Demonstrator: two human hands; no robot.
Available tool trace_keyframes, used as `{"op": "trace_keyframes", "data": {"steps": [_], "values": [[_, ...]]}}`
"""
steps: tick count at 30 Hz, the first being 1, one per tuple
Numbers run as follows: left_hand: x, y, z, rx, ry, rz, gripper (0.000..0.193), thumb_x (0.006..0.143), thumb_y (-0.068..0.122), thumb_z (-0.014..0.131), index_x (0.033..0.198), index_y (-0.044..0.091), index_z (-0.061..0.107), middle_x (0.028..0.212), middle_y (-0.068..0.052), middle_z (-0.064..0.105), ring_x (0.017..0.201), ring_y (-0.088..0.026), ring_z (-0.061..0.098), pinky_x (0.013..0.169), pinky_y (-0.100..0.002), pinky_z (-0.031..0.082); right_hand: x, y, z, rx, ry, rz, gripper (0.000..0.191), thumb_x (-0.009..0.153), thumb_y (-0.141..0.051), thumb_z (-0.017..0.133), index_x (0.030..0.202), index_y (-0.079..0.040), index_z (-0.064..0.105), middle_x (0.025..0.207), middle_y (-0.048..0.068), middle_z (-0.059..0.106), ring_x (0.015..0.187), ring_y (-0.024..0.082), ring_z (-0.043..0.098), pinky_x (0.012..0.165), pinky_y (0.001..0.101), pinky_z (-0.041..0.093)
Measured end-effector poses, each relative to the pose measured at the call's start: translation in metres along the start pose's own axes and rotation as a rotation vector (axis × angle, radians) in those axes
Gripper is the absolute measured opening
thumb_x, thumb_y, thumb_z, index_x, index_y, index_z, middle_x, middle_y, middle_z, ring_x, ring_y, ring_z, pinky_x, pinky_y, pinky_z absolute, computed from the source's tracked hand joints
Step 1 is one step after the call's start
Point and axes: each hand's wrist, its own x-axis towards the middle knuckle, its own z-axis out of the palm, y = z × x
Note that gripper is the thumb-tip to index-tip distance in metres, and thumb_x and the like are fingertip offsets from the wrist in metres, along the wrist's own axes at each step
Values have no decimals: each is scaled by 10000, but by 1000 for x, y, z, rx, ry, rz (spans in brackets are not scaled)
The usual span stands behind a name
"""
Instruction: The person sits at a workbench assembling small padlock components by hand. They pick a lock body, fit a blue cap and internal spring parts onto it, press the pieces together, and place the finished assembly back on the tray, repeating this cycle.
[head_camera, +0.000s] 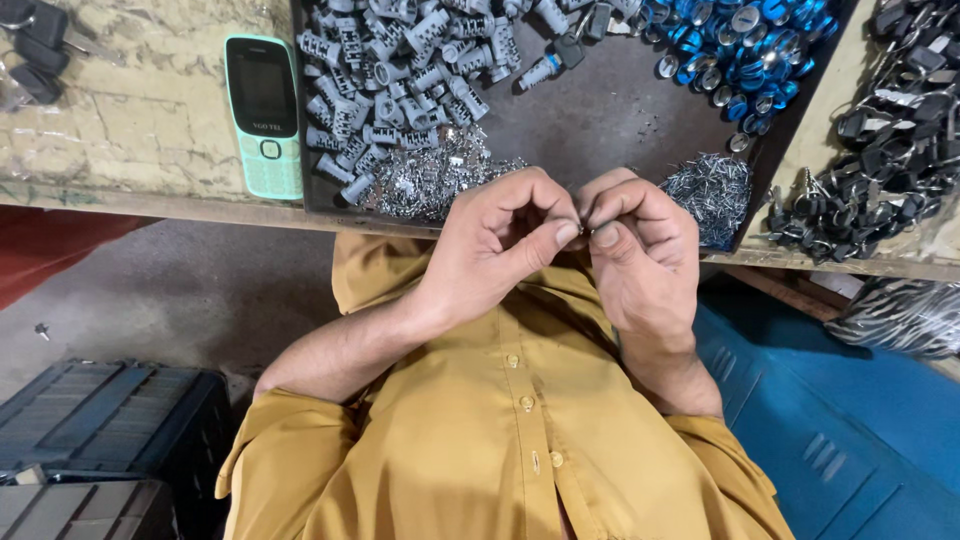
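Both hands, left hand (497, 243) and right hand (640, 245), pinch fingertips together.

On the dark tray (610, 110) at the counter's near edge, the cylinders (400, 60) are pale grey, the caps (740, 40) in its far right corner bright blue with silver tops, and the small pins (712, 195) shiny silver. The phone (264, 115) is mint green with a black screen. The counter (130, 120) is mottled beige. The shirt (500, 430) is plain mustard yellow.

A worn, cracked beige desk (130, 150) is seen far. Grey concrete floor (180, 295) is lit evenly; a dark plastic crate (110, 420) is set near left, a blue metal cabinet (850, 430) right.
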Motion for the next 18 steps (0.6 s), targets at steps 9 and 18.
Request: {"op": "trace_keyframes", "data": {"steps": [9, 18], "values": [[0, 3, -1, 114, 16, 74, 121, 1050, 106, 697, 1008, 6, 643, 935, 5, 629, 830, -35, 558, 721, -209, 483, -2, 1, -7, 65, -31, 26, 149, 1038, -68, 720, 1058, 38, 618, 1062, 105, 588, 983, 157, 559, 946, 281, 463], [6, 7, -1, 76, -8, -8, 108, 998, 112, 721, 972, 19, 672, 898, -4, 696, 757, -37, 607, 643, -213, 491, -4, 3, -11, 91, -19, 52, 132, 1023, -37, 707, 1079, 32, 610, 1062, 106, 583, 960, 157, 568, 890, 284, 485]]}}
